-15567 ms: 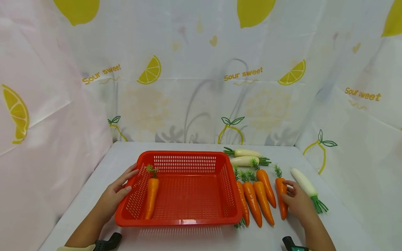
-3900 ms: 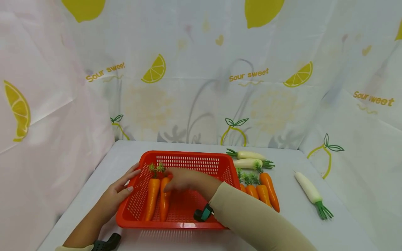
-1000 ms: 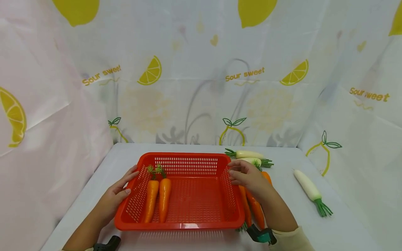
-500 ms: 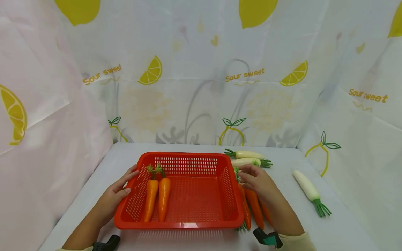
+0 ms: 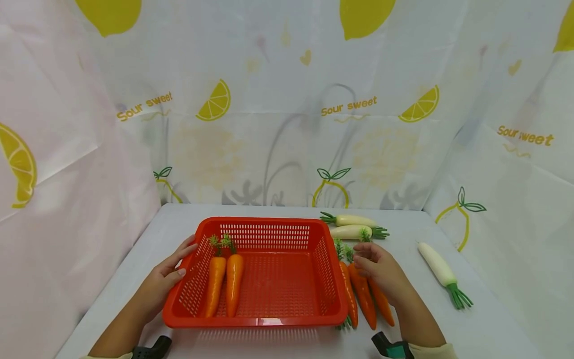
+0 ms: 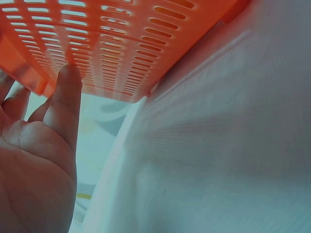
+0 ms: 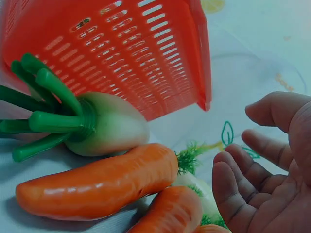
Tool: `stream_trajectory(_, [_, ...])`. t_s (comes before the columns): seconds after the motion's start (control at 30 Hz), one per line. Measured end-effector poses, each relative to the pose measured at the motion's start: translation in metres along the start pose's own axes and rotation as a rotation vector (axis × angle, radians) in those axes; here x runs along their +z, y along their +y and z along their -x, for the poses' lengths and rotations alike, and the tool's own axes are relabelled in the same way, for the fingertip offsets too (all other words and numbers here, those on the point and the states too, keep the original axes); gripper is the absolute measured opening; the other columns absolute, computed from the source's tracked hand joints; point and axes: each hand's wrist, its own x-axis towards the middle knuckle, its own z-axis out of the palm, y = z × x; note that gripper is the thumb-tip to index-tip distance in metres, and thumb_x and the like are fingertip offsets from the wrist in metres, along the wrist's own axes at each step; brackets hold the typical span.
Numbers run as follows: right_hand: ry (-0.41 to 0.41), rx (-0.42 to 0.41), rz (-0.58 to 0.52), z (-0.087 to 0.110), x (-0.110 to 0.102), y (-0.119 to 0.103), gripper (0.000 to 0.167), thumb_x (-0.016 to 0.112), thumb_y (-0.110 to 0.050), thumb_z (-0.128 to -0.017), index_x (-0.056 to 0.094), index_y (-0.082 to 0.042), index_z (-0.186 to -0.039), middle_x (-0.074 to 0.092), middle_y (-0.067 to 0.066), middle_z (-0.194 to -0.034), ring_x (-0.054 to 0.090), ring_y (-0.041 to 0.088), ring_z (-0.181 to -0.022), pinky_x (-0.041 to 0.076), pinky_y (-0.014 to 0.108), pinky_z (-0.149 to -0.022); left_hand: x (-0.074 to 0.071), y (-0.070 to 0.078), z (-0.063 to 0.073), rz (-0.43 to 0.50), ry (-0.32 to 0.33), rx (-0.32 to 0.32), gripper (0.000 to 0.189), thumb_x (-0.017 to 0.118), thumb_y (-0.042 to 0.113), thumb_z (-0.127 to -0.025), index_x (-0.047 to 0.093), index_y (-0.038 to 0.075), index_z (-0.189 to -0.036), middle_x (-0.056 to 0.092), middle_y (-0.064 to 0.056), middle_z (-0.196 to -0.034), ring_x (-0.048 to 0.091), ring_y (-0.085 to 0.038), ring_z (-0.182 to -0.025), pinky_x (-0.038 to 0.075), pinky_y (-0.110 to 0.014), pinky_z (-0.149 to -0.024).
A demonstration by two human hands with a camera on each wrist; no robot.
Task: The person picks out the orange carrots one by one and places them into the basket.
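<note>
My left hand (image 5: pixel 161 281) rests its fingertips on the left rim of a red plastic basket (image 5: pixel 269 321). In the left wrist view one finger (image 6: pixel 67 104) touches the basket's slotted outer wall. Inside the basket two carrots (image 5: pixel 234 284) lie side by side along its left part, leafy ends away from me. My right hand (image 5: pixel 381 269) hovers over several carrots (image 5: pixel 363 296) on the right, fingers loosely bent and nothing in them. It partly covers that row. In the right wrist view its thumb and fingers stand apart, beside the carrots' leafy ends.
Two white radishes (image 5: pixel 352 232) lie behind the carrots. Another white radish (image 5: pixel 437 264) lies alone at the far right of the white table (image 5: pixel 314 346). Beside the basket's right wall, a further radish (image 7: pixel 114 124) shows its green stalks. Lemon-print cloth (image 5: pixel 269 149) surrounds the table.
The carrot my right hand held at the far right now lies in the basket beside the first. That hand has since moved right, from the basket over the remaining carrots. My left hand stayed put.
</note>
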Motion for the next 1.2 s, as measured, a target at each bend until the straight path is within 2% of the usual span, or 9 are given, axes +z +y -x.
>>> stream_trajectory(0.17, [0.037,-0.004,0.059,0.001,0.0,0.005,0.04,0.062,-0.018,-0.105,0.055,-0.001,-0.141,0.06,0.021,-0.136,0.062,0.027,-0.117,0.059,0.034,-0.09,0.0,-0.002,0.0,0.019,-0.011,0.003,0.054,0.042,0.01,-0.111,0.031,0.002,-0.163,0.012,0.008,-0.177,0.037,0.018,-0.14,0.056,-0.024,-0.096])
stream_trajectory(0.47, [0.105,0.0,0.172,0.006,-0.005,0.011,0.041,0.063,-0.019,-0.104,0.056,-0.004,-0.142,0.061,0.017,-0.137,0.061,0.032,-0.124,0.059,0.036,-0.095,0.0,-0.002,-0.001,0.014,-0.004,-0.008,0.054,0.044,0.011,-0.11,0.032,0.003,-0.163,0.012,0.008,-0.177,0.04,0.017,-0.138,0.057,-0.026,-0.095])
stream_trajectory(0.7, [0.117,0.014,0.117,0.007,-0.01,0.014,0.041,0.062,-0.018,-0.105,0.055,-0.004,-0.142,0.059,0.019,-0.136,0.062,0.028,-0.117,0.059,0.029,-0.09,0.0,0.0,-0.001,0.008,-0.004,-0.005,0.054,0.044,0.011,-0.11,0.032,0.003,-0.163,0.012,0.007,-0.177,0.038,0.018,-0.139,0.056,-0.025,-0.095])
stream_trajectory(0.83, [0.128,0.009,0.087,0.009,-0.013,0.015,0.041,0.061,-0.016,-0.105,0.054,-0.001,-0.143,0.057,0.022,-0.14,0.063,0.029,-0.118,0.06,0.027,-0.089,-0.001,0.0,-0.002,0.01,-0.005,0.001,0.054,0.043,0.011,-0.111,0.032,0.002,-0.163,0.011,0.007,-0.177,0.038,0.018,-0.139,0.056,-0.024,-0.096])
stream_trajectory(1.03, [0.164,0.02,0.154,0.013,-0.02,0.018,0.043,0.063,-0.02,-0.104,0.055,-0.003,-0.143,0.06,0.02,-0.14,0.064,0.028,-0.117,0.056,0.022,-0.086,-0.001,0.0,-0.001,0.011,-0.012,0.012,0.054,0.042,0.01,-0.111,0.031,0.002,-0.163,0.011,0.007,-0.177,0.037,0.018,-0.14,0.056,-0.024,-0.096])
stream_trajectory(1.2, [0.178,0.031,0.143,0.017,-0.024,0.02,0.045,0.063,-0.018,-0.105,0.052,-0.003,-0.145,0.058,0.02,-0.141,0.064,0.024,-0.113,0.056,0.02,-0.085,-0.002,-0.002,-0.001,0.011,-0.014,0.016,0.054,0.041,0.01,-0.111,0.031,0.002,-0.163,0.012,0.008,-0.177,0.037,0.017,-0.141,0.056,-0.025,-0.096])
